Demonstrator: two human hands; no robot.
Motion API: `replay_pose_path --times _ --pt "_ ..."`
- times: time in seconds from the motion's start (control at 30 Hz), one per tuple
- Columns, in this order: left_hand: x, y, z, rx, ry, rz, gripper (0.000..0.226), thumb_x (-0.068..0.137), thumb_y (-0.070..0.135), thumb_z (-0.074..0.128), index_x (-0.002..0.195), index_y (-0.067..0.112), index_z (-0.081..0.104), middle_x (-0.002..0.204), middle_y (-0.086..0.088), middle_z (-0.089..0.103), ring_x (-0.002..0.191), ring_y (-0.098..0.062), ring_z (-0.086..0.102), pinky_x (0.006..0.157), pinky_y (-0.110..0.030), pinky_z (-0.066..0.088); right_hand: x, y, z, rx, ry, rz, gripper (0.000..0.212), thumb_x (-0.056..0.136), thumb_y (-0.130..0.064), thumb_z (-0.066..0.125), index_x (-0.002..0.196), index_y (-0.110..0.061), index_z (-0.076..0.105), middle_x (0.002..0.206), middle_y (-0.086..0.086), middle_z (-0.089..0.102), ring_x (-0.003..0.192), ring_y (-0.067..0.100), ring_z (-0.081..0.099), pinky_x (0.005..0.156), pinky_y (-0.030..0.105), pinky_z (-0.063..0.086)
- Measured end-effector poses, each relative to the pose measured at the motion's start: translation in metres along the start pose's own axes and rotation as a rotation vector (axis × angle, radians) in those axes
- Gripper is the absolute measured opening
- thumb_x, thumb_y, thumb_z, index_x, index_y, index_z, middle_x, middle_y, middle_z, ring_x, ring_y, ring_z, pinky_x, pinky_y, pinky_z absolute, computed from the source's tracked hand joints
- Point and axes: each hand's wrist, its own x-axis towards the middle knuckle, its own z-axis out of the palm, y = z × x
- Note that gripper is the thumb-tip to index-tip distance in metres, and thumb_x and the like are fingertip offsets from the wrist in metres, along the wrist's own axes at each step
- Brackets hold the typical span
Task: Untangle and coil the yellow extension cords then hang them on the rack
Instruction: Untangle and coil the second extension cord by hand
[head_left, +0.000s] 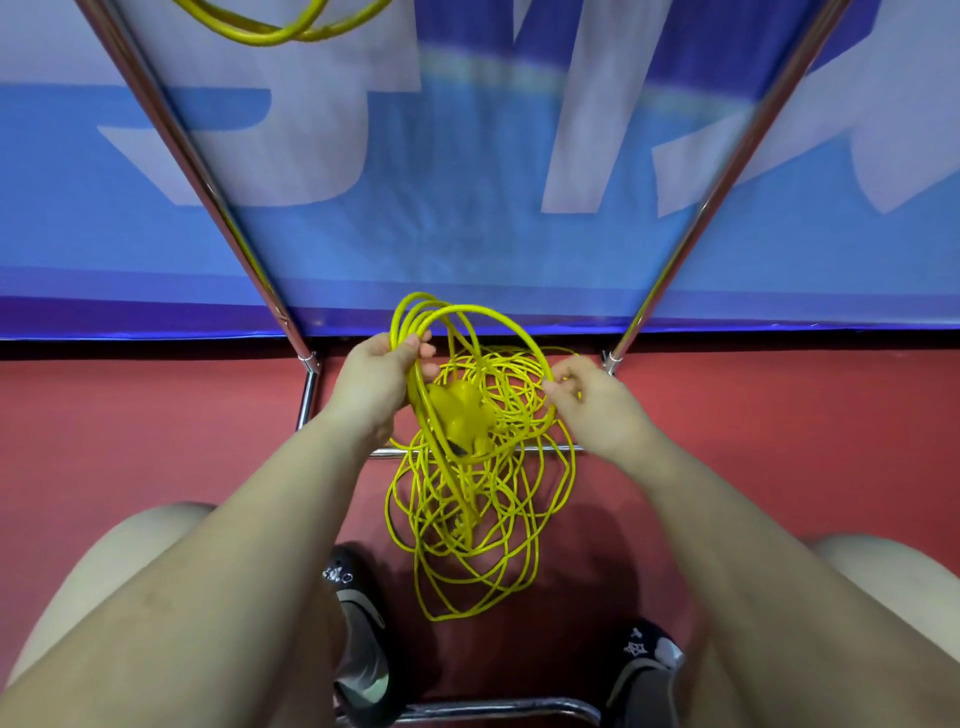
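Up close, our left hand (382, 376) grips several yellow cord loops (441, 322), while our right hand (584, 397) pinches one strand. Below, the tangled cord (467, 519) lies on the red floor (156, 426), its plug blurred. Another cord (280, 28) hangs cut off above the rack (197, 156).

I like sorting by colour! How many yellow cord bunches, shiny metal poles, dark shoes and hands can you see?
Yellow cord bunches: 3, the hanging loops, the coil held by both hands, and the tangled pile on the floor.
Upright shiny metal poles: 2, left pole, right pole.
Dark shoes: 2, left shoe, right shoe.
Hands: 2, left hand, right hand.
Total: 9
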Motion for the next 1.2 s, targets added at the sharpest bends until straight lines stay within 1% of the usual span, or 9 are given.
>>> replay_pose_path --times 0.1,0.23,0.33,0.7,0.8,0.87,0.97,1.07,1.2 --pt "-0.001 -0.002 0.001 -0.007 -0.015 -0.043 0.022 0.100 0.008 0.041 0.088 0.010 0.059 0.077 -0.004 0.062 0.048 -0.004 0.062 0.048 -0.022 0.055 -0.001 -0.010 -0.014 0.366 0.187 -0.043 0.012 0.092 -0.014 0.054 0.086 -0.024 0.051 0.070 0.002 0.056 0.063 0.013 0.057 0.062 0.023 0.046" --pt "-0.001 -0.004 0.003 0.012 -0.075 -0.099 0.021 0.099 0.008 0.041 0.089 0.007 0.060 0.083 -0.008 0.067 0.059 -0.013 0.066 0.055 -0.028 0.057 -0.005 -0.024 -0.029 0.613 0.323 -0.050 0.013 0.093 -0.009 0.053 0.085 -0.017 0.057 0.060 -0.001 0.039 0.043 0.000 0.036 0.045 0.012 0.029" --pt "-0.001 -0.004 0.004 -0.008 -0.067 -0.108 0.021 0.099 0.008 0.041 0.089 0.008 0.060 0.087 -0.009 0.068 0.065 -0.016 0.067 0.059 -0.029 0.058 -0.003 -0.023 -0.035 0.571 0.321 -0.065 0.006 0.093 -0.008 0.053 0.091 -0.010 0.058 0.060 -0.003 0.037 0.042 0.000 0.034 0.044 0.012 0.028" --pt "0.003 -0.004 0.002 -0.012 -0.077 -0.108 0.021 0.099 0.010 0.042 0.090 0.009 0.060 0.082 -0.004 0.070 0.058 -0.010 0.067 0.066 -0.029 0.057 -0.004 -0.024 -0.034 0.446 0.240 -0.105 0.020 0.093 -0.009 0.050 0.078 -0.021 0.055 0.066 0.000 0.044 0.053 0.003 0.037 0.049 0.012 0.030" --pt "-0.003 -0.006 0.006 0.089 -0.173 -0.062 0.019 0.098 0.008 0.043 0.091 0.009 0.061 0.071 0.002 0.070 0.056 -0.006 0.065 0.057 -0.020 0.055 -0.004 -0.021 -0.029 0.299 0.172 -0.128 0.011 0.091 -0.015 0.056 0.083 -0.021 0.059 0.075 -0.002 0.055 0.061 -0.002 0.047 0.064 0.012 0.039" --pt "-0.004 -0.009 0.007 0.170 -0.249 -0.037 0.018 0.098 0.009 0.045 0.090 0.011 0.062 0.078 0.002 0.071 0.062 -0.006 0.064 0.065 -0.022 0.054 -0.003 -0.017 -0.024 0.188 0.136 -0.123 0.008 0.088 -0.020 0.061 0.083 -0.026 0.062 0.090 0.002 0.063 0.078 0.007 0.057 0.080 0.024 0.045" --pt "-0.006 -0.012 0.009 0.272 -0.321 -0.004 0.018 0.097 0.011 0.046 0.091 0.013 0.063 0.079 0.005 0.072 0.071 -0.010 0.063 0.075 -0.030 0.047 -0.007 -0.017 -0.014 0.123 0.081 -0.149 0.005 0.084 -0.021 0.066 0.083 -0.025 0.066 0.096 0.006 0.063 0.089 0.016 0.058 0.086 0.032 0.046" --pt "-0.012 -0.012 0.013 0.311 -0.375 0.022 0.018 0.097 0.010 0.047 0.096 0.009 0.064 0.067 0.008 0.070 0.060 -0.004 0.061 0.059 -0.018 0.048 -0.009 -0.023 -0.006 0.143 0.130 -0.200 0.008 0.080 -0.022 0.070 0.088 -0.021 0.070 0.086 -0.005 0.062 0.079 0.004 0.053 0.083 0.029 0.046" --pt "-0.015 -0.016 0.014 0.378 -0.455 0.007 0.017 0.096 0.014 0.050 0.090 0.008 0.065 0.076 -0.004 0.065 0.065 -0.015 0.059 0.055 -0.025 0.049 -0.007 -0.027 -0.002 0.149 0.238 -0.165 0.011 0.076 -0.027 0.074 0.086 -0.023 0.068 0.073 -0.013 0.054 0.073 0.002 0.049 0.074 0.025 0.044"
